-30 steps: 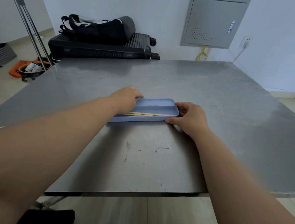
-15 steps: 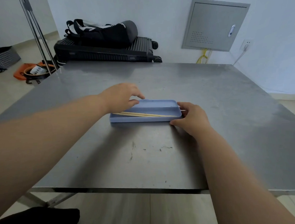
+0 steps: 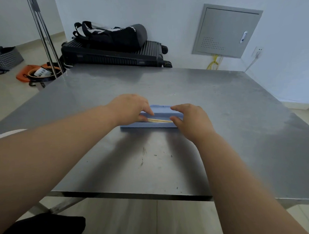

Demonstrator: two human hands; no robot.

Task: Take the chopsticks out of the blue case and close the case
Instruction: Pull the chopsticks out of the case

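Blue case [image 3: 151, 125] sits open on the steel table [image 3: 239, 122], mid-width and toward the far half, long axis running left-right across the person's front. Inside: pair of light wooden chopsticks [image 3: 159, 120], lying along that same axis w/ a slight slant, only the middle stretch showing btwn the two hands. Left hand [image 3: 130, 107] is over the case's left end, fingers curled down into the tray at the sticks' left ends; can't tell if it's actually pinching them yet. Right hand [image 3: 189, 119] is at the right end, thumb and forefinger spread apart, one on the far wall and one by the near wall right where the sticks end, prob. steadying the case. Both hands equally close. Sticks not out yet, case not closed. Nothing else seen in the tray.
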